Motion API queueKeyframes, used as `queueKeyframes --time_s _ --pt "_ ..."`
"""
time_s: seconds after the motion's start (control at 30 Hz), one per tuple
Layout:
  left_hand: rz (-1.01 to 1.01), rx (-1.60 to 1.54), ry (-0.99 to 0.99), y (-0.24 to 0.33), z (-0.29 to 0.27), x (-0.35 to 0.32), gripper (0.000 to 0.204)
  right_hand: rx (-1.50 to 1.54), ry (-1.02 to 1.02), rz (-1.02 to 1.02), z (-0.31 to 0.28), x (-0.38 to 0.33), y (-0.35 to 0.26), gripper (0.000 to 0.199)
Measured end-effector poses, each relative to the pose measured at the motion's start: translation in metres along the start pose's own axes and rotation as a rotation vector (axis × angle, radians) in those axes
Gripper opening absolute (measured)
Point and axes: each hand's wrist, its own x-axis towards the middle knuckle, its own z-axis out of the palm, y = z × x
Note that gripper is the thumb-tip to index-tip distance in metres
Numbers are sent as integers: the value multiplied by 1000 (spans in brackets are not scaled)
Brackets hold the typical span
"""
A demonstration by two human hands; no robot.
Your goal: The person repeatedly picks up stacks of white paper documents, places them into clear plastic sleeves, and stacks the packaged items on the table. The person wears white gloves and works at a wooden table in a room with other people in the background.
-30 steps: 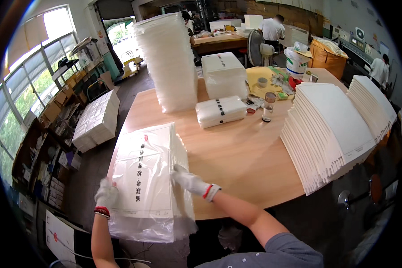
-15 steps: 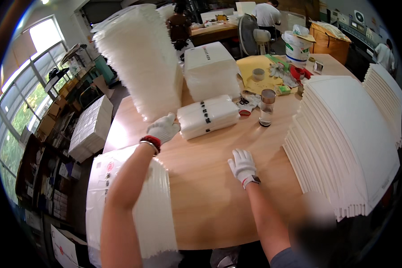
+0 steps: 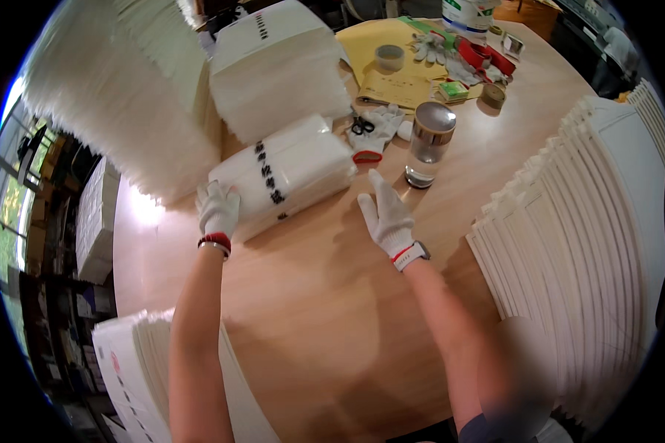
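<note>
A plastic-wrapped white packet (image 3: 310,166) with dark printing down its middle lies on the wooden table in front of me. My left hand (image 3: 219,210), in a white glove, rests against its left end with fingers spread. Off the packet's near right corner, my right hand (image 3: 390,220), also gloved, hovers with thumb and fingers apart and nothing in it. A clear cylindrical bottle (image 3: 428,151) with a metallic lid stands just beyond the right hand. Between bottle and packet lie a loose white glove (image 3: 380,129) and black-handled scissors (image 3: 362,125).
A bigger white block (image 3: 273,81) stands behind the packet, and a tall ragged-edged white stack (image 3: 118,96) rises at left. Layered white sheets (image 3: 561,229) fill the right side. Another stack (image 3: 137,373) sits near left. Yellow paper (image 3: 399,85), tape rolls and a bucket (image 3: 465,16) are farther back.
The view has moved closer to the packet. My right hand has reached forward from the table toward the packet's right end, and my left hand has come onto its left end.
</note>
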Motion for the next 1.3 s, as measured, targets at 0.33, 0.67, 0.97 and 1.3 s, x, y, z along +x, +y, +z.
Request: queueKeyframes --time_s 0.33,0.67,0.97,1.3 --pt "516 -189 -263 117 -36 35 17 -216 -51 69 -17 9 -17 39" --pt "748 -173 -498 199 -2 79 28 -252 -156 103 -15 21 -15 39" --pt "1054 -137 -837 223 7 139 14 -268 -183 140 -13 26 -9 40" --pt "821 -445 -904 209 25 136 14 -281 -217 157 -17 34 -12 42"
